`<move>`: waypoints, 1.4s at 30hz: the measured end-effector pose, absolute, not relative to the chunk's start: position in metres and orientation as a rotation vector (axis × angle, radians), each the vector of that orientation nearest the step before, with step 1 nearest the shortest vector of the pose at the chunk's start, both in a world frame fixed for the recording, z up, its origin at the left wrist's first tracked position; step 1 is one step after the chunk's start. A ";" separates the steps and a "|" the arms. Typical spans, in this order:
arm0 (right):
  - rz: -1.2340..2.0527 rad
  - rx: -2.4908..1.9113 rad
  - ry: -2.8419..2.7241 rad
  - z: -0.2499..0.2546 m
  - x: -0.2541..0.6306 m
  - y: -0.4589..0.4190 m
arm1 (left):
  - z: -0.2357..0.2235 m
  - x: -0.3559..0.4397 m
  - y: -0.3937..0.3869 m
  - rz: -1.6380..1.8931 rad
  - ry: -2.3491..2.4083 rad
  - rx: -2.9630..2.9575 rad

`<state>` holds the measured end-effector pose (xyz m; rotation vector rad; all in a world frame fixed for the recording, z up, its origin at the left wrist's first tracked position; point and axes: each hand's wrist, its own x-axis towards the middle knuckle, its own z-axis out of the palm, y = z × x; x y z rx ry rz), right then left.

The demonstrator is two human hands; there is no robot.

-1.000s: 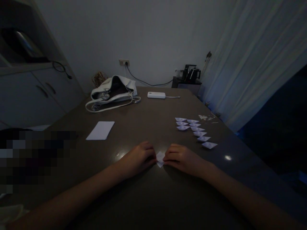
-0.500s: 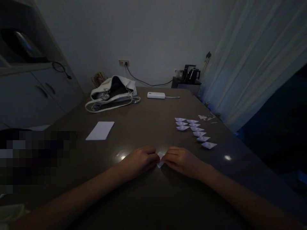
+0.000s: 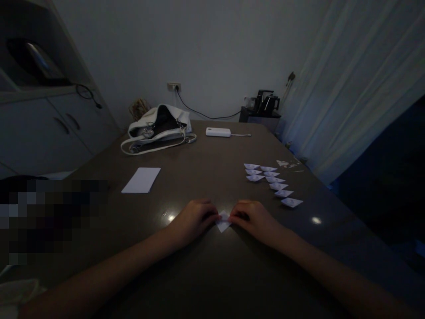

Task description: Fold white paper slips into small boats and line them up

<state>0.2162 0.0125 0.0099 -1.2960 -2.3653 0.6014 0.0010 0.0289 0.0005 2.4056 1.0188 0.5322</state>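
Folded paper (image 3: 223, 226): a small white diamond with crisp straight edges and a raised crease, flat on the table between the two hands, its side corners covered by fingertips.
Sheet stack (image 3: 141, 180): smooth white rectangular paper, squared up, beyond the left hand and to its left.
Handbag (image 3: 159, 135): white, soft-sided, mouth gaping, metal rings, strap looped on the table; well beyond the left hand.
Left hand (image 3: 196, 219): thumb and fingers pinching the paper's left corner.
Tabletop (image 3: 199, 173): brown, glossy, with a bright reflection just beside each forearm.
Power bank (image 3: 218, 132): white rounded block with a short cable, far ahead of both hands.
Right hand (image 3: 254, 220): fingers curled, tips pinching the right corner.
Paper boats (image 3: 278, 187): nine, pointed, white, in two slanting rows beyond the right hand.
Paper scraps (image 3: 288, 164): thin, ragged, past the boats.
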 end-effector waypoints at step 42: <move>0.752 -1.497 -2.229 0.012 0.211 0.014 | 0.001 0.014 0.031 0.415 1.169 2.463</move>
